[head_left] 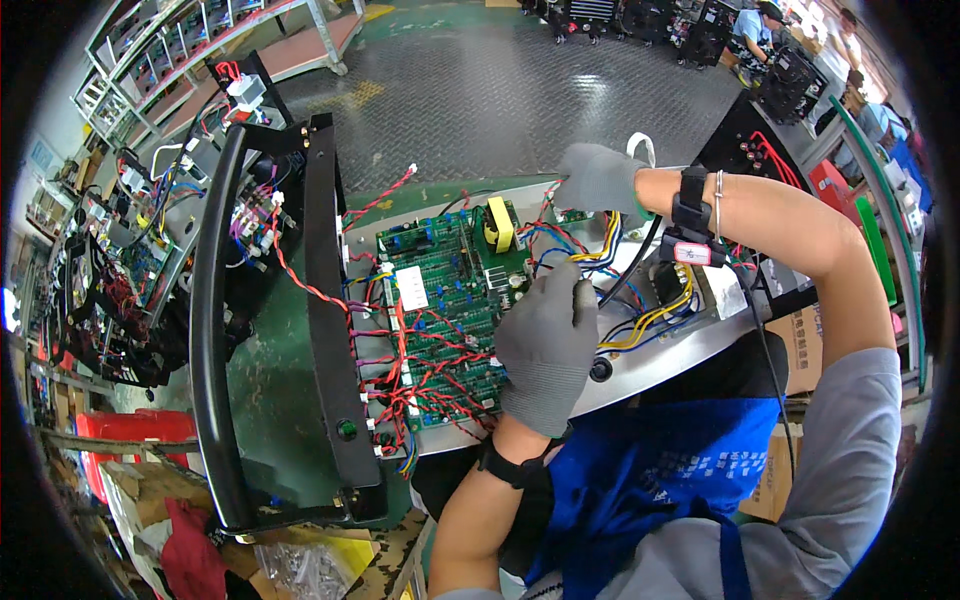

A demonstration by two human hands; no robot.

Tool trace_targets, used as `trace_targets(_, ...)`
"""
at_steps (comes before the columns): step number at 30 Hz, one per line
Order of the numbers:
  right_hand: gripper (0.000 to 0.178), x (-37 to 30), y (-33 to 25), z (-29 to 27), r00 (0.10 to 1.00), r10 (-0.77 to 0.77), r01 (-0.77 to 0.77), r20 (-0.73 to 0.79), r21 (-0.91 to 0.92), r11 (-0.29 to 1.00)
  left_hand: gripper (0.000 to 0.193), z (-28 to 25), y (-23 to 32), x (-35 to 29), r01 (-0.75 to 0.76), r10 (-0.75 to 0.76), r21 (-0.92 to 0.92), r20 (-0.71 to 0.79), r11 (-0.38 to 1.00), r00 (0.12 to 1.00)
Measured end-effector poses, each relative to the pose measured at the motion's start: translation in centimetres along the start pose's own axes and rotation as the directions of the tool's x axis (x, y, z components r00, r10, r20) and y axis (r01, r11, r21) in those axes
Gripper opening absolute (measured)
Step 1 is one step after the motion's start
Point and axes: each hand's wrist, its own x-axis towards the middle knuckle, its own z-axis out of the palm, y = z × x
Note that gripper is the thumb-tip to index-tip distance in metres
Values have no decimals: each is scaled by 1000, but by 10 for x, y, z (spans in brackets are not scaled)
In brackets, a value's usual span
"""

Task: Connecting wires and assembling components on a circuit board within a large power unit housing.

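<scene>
Both of my hands wear grey knit gloves and work over a metal chassis (pixel 640 375) that carries a green circuit board (pixel 445 290). My left hand (pixel 545 345) is over the board's right edge, fingers curled together beside a wire bundle (pixel 600 258); whatever it pinches is hidden. Beyond it, my right hand (pixel 600 178) bends down at the far edge of the chassis, near red and blue wires and a small green board (pixel 572 215). Its fingers are closed, their tips mostly hidden. A yellow-wrapped transformer (pixel 500 224) stands on the main board, left of both hands.
A black panel with a tubular handle (pixel 215 330) stands along the chassis's left side. Red twisted wires (pixel 410 400) crowd the board's near left part. A black cable (pixel 765 350) hangs from my right wrist. Wired assemblies (pixel 180 210) sit further left; people (pixel 752 38) are at far right.
</scene>
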Motion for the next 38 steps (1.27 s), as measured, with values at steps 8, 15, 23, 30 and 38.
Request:
trace_targets(8, 37, 1, -17, -13, 993, 49, -44, 106, -51, 998, 14, 3, 0, 0, 1, -1, 33, -2, 999, 1000)
trace_targets(15, 36, 4, -19, -8, 996, -12, 23, 85, -132, 991, 13, 2, 6, -2, -12, 15, 49, -67, 999, 998)
trace_targets(23, 30, -61, -25, -80, 891, -362, 341, -275, -122, 932, 19, -26, 36, -18, -11, 12, 3, -161, 1000, 987)
trace_targets(30, 30, -211, 27, -115, 754, -307, 459, -581, 131, 879, 24, -60, 38, -38, -76, 125, 133, -407, 988, 905)
trace_targets(38, 41, -229, 107, 12, 541, -167, 336, -824, 30, 941, 48, -93, 56, -57, -138, 439, 462, -645, 876, 626)
